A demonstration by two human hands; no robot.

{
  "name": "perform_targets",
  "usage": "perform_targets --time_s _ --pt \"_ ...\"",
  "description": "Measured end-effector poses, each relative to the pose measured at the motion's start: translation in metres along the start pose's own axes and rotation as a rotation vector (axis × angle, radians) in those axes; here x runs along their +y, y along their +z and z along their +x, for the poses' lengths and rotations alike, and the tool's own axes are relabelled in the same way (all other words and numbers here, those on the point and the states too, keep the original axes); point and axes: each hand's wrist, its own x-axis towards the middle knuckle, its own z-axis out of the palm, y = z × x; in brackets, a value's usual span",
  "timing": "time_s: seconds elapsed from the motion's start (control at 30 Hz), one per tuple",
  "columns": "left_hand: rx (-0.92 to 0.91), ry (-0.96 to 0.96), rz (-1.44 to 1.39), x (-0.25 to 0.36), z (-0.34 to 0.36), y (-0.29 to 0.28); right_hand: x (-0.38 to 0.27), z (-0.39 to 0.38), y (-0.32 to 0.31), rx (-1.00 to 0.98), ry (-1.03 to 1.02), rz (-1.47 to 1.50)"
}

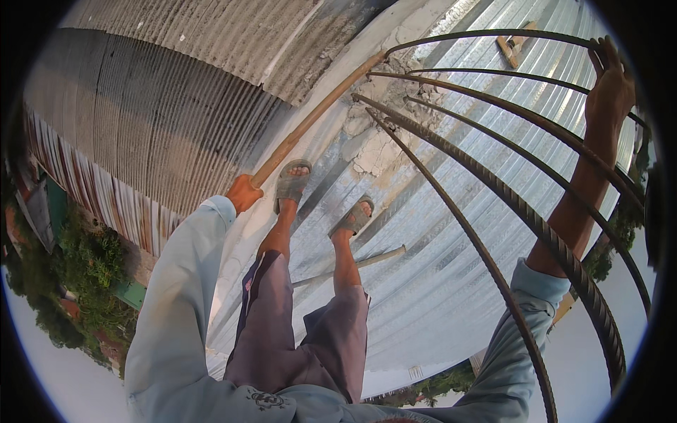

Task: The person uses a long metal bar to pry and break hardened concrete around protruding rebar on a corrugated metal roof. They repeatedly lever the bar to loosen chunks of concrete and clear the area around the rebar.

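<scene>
My left hand is closed around the near end of a long wooden stick. The stick slants away to the far right along a concrete ledge, its far end close to the bases of the steel bars. High at the right, my raised right hand has its fingers hooked on a ribbed steel rebar; their tips are dark and partly hidden. Several more rebars, among them a thick one, rise from broken concrete and sweep past my right forearm.
My sandalled feet stand at the concrete ledge and shiny corrugated metal roofing. A thin bar lies behind them. Wood pieces rest farther off. Older grey corrugated roofing spreads left, with trees below its edge.
</scene>
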Motion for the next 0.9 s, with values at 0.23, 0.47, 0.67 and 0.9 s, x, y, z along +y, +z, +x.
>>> perform_targets --time_s 0.23,0.47,0.67,0.9 --pt "-0.183 -0.180 -0.336 -0.044 0.023 0.030 0.017 -0.121 0.014 -0.421 0.235 0.581" --pt "0.025 -0.007 -0.160 -0.028 0.024 0.012 -0.004 -0.157 0.020 -0.732 0.242 0.725" --pt "-0.077 -0.226 -0.198 -0.016 -0.011 -0.002 0.000 -0.154 0.027 -0.815 0.176 0.737" --pt "-0.122 -0.191 -0.160 -0.072 -0.057 0.003 0.008 -0.146 0.028 -0.891 0.135 0.756"
